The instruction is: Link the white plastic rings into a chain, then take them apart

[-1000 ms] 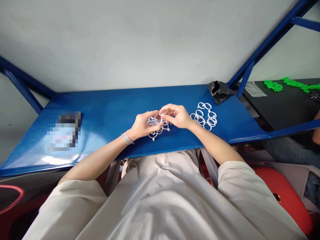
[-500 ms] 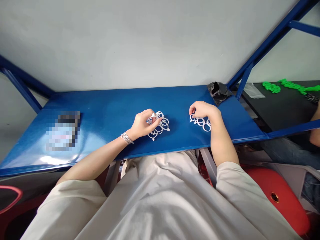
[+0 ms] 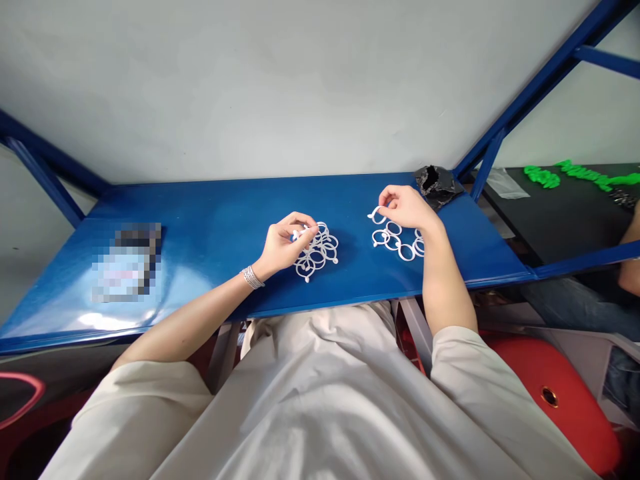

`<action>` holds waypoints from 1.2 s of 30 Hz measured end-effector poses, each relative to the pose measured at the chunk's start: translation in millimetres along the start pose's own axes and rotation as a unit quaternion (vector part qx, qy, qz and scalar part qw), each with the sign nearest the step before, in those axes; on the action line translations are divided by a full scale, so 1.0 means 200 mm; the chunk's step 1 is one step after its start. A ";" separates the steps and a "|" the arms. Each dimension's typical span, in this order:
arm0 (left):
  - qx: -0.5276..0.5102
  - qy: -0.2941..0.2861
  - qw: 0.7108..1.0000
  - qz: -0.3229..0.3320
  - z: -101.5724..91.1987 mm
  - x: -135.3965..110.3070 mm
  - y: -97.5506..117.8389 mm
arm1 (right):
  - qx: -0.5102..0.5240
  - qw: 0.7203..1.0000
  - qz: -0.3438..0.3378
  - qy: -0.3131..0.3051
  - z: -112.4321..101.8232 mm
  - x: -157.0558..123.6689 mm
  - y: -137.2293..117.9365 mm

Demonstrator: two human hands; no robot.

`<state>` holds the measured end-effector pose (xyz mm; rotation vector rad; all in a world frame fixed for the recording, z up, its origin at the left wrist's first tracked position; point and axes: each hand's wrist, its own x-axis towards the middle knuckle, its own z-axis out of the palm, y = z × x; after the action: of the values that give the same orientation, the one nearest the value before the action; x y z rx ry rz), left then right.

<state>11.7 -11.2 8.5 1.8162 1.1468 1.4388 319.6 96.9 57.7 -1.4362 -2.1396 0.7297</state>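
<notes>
My left hand (image 3: pixel 286 247) is closed, thumb and fingertips pinched at the upper left of a cluster of overlapping white rings (image 3: pixel 318 256). These thin rings each seem to carry a small tab; exactly which one the fingers grip is partly hidden. To the right, my right hand (image 3: pixel 406 205) pinches a single white ring (image 3: pixel 373 215) between thumb and fingers, tilted just above the table. Below that hand, several loose white rings (image 3: pixel 377 243) lie on the blue surface, some of them partly covered by my wrist.
The blue table (image 3: pixel 215 220) meets a pale wall behind. At the back right sits a crumpled black plastic bag (image 3: pixel 438 185); a blurred-out object (image 3: pixel 127 263) lies at left. Blue frame bars (image 3: pixel 487 163) separate a dark table holding green items (image 3: pixel 543 177). Another person's arm shows far right.
My right hand has risen slightly away from the loose rings with one white ring lifted in its fingers. My left hand stays at the cluster, its thumb and fingertips now closer together.
</notes>
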 end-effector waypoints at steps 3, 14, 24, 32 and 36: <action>-0.047 -0.006 0.998 -0.049 0.00 0.00 0.00 | 0.187 0.980 -0.028 -0.057 0.08 -0.02 -0.06; -0.027 -0.025 0.999 -0.019 0.01 -0.01 -0.01 | 0.462 0.854 -0.055 -0.231 0.43 -0.10 -0.28; -0.039 -0.201 0.977 -0.053 0.00 -0.01 0.05 | 0.504 0.803 -0.037 -0.317 0.58 -0.14 -0.31; -0.107 -0.272 0.956 -0.028 0.00 0.02 0.08 | 0.536 0.775 -0.088 -0.324 0.63 -0.15 -0.31; -0.135 -0.269 0.952 -0.046 -0.01 0.03 0.07 | 0.567 0.755 -0.090 -0.317 0.65 -0.16 -0.31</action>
<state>13.6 -11.9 23.2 1.7726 0.7071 0.9049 205.4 24.5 -2.1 -0.2998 -1.5182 2.1437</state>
